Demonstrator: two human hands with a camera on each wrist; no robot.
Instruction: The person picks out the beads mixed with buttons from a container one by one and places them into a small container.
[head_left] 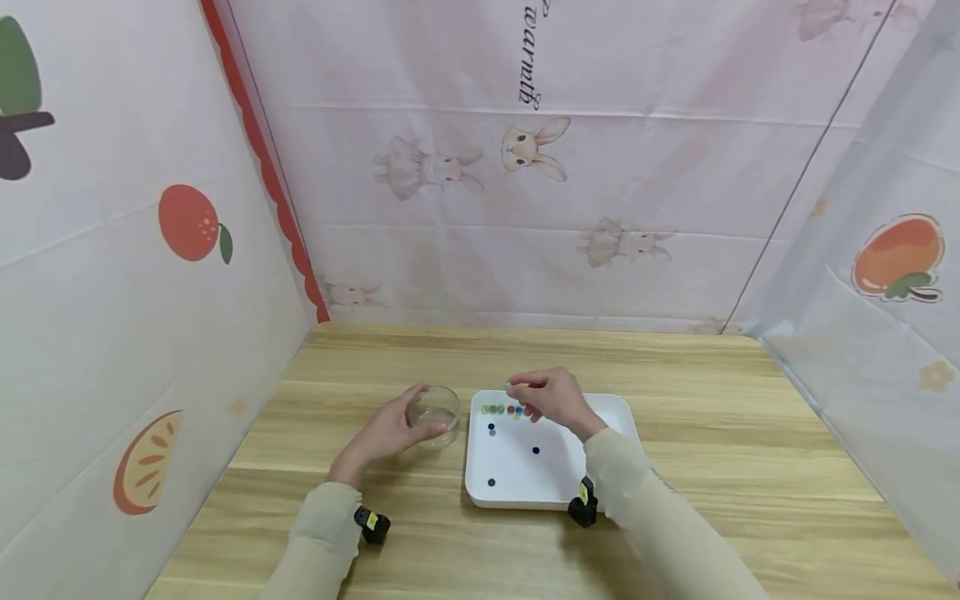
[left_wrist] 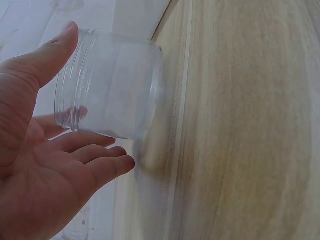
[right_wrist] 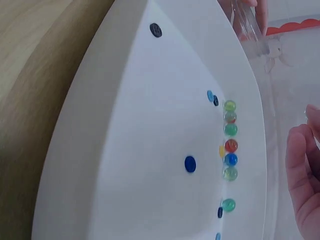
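Observation:
My left hand (head_left: pixel 386 429) grips a clear jar (left_wrist: pixel 112 85) that stands on the table just left of a white tray (head_left: pixel 517 492). Thumb and fingers lie around the jar's sides near its threaded mouth. Over the tray's far edge, my right hand (head_left: pixel 553 397) pinches a small glassy marble (head_left: pixel 508 387), mostly hidden by the fingertips. Several coloured marbles (right_wrist: pixel 230 129) line the tray's far wall, green, red and blue. Flat buttons lie on the tray floor, among them a dark blue button (right_wrist: pixel 190 164) and a black button (right_wrist: pixel 155 30).
The wooden table (head_left: pixel 750 450) extends around the tray and jar. Printed cloth walls (head_left: pixel 465 275) rise behind it and on both sides. A small yellow piece (right_wrist: pixel 221 151) lies against the marbles. Each wrist carries a black camera (head_left: pixel 583 504).

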